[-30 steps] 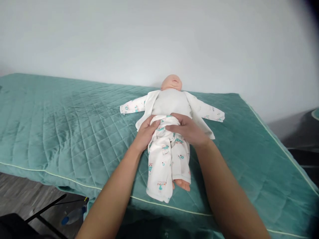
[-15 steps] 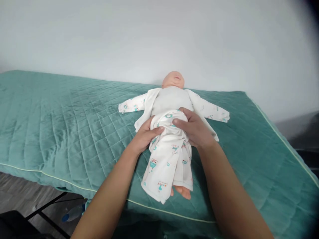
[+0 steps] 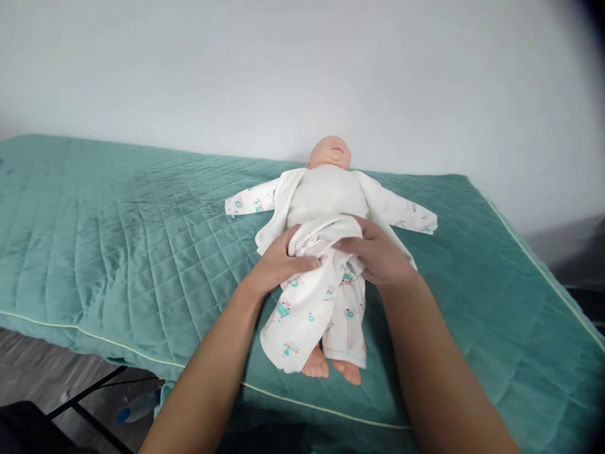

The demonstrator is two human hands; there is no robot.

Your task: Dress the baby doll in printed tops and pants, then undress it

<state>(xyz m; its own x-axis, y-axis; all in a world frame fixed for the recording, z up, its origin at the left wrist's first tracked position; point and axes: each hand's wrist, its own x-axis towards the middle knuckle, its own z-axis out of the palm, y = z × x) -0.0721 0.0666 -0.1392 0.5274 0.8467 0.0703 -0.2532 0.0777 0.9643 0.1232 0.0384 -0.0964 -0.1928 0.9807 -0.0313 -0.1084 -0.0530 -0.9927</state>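
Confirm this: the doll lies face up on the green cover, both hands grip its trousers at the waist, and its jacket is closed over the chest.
Wrong on the jacket: the head view shows it lying open. The doll is face up on the green cover, left hand and right hand gripping the trousers.

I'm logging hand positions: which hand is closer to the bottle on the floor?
Left. The left hand grips the pants on the side toward the bottle; the right hand grips them on the far side.
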